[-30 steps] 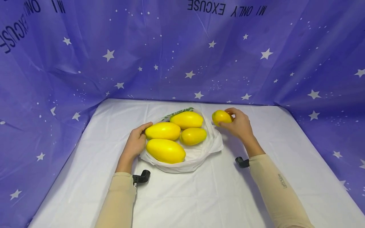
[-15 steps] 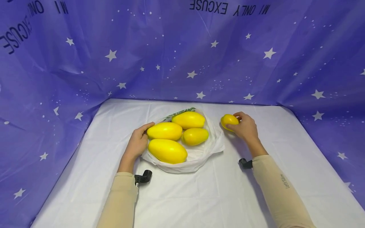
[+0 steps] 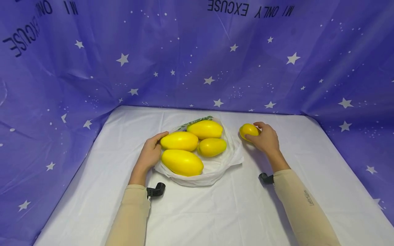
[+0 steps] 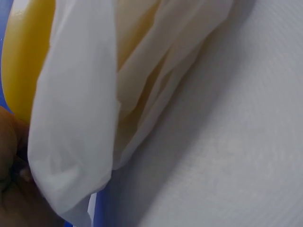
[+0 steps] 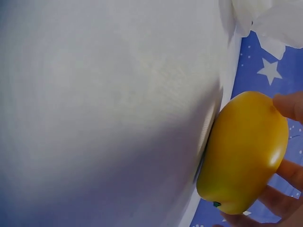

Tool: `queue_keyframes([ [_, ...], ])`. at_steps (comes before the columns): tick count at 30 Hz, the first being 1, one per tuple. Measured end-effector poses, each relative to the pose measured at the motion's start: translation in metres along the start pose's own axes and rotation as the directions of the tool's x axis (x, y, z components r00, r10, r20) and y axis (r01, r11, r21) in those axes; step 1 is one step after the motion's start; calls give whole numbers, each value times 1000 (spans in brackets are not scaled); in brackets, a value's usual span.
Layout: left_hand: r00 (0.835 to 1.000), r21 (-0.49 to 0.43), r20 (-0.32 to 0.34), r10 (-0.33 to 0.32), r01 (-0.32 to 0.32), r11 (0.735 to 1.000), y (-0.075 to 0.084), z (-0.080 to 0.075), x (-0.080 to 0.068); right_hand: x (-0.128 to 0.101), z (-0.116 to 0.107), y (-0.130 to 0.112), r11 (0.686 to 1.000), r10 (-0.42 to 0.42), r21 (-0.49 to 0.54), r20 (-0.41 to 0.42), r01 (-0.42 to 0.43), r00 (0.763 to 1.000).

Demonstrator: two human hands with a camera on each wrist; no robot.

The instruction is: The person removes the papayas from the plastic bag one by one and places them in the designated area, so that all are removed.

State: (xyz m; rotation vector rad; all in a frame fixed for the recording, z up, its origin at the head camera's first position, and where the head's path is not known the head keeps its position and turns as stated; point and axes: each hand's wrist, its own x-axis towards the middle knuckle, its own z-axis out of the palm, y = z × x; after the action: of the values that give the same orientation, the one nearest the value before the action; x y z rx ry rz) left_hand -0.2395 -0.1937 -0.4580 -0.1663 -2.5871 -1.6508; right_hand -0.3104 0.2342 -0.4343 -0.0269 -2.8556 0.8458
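Observation:
Several yellow mangoes (image 3: 182, 162) lie on an opened white plastic bag (image 3: 215, 167) in the middle of the white-covered table (image 3: 215, 212). My left hand (image 3: 151, 152) holds the bag's left edge beside one mango (image 3: 180, 141); the left wrist view shows the bag film (image 4: 90, 118) and yellow fruit (image 4: 23, 56) close up. My right hand (image 3: 265, 138) grips a smaller yellow mango (image 3: 248, 131) that rests on the table just right of the bag. In the right wrist view that mango (image 5: 244, 151) touches the cloth, with my fingertips (image 5: 289, 106) around it.
A purple star-printed curtain (image 3: 197, 58) walls the table at the back and both sides. Black wrist-camera mounts (image 3: 155, 190) sit at my forearms. White tablecloth spreads in front of the bag and to the far right.
My right hand has carried the small mango rightward and down, away from the bag, onto the table. My left hand has stayed at the bag's edge.

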Motion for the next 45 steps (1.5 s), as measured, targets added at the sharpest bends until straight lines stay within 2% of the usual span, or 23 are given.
queue_keyframes([
  [5,1000,2,-1,-1,1,1000,1,1,0,1,-1,-3,996,-94,0,-75,94,993],
  [8,1000,2,-2,-6,6,1000,2,1,1,1,-3,-11,984,-177,4,-116,179,977],
  [12,1000,4,-1,-12,12,1000,3,2,0,-4,-8,-25,960,-268,45,-131,276,954],
  [19,1000,31,6,-22,22,999,0,2,-1,-17,-11,-50,902,-418,87,-75,423,905],
  [25,1000,25,9,-28,28,999,-1,3,-2,-28,-8,-67,841,-533,116,9,528,846],
  [33,999,22,13,-37,37,999,-1,4,-2,-38,7,-79,763,-642,154,64,628,764],
  [37,999,22,13,-40,39,999,-4,4,-3,-42,18,-82,748,-662,154,100,645,743],
  [45,1000,18,9,-30,30,999,-4,4,-2,-47,29,-89,748,-663,168,154,642,733],
])
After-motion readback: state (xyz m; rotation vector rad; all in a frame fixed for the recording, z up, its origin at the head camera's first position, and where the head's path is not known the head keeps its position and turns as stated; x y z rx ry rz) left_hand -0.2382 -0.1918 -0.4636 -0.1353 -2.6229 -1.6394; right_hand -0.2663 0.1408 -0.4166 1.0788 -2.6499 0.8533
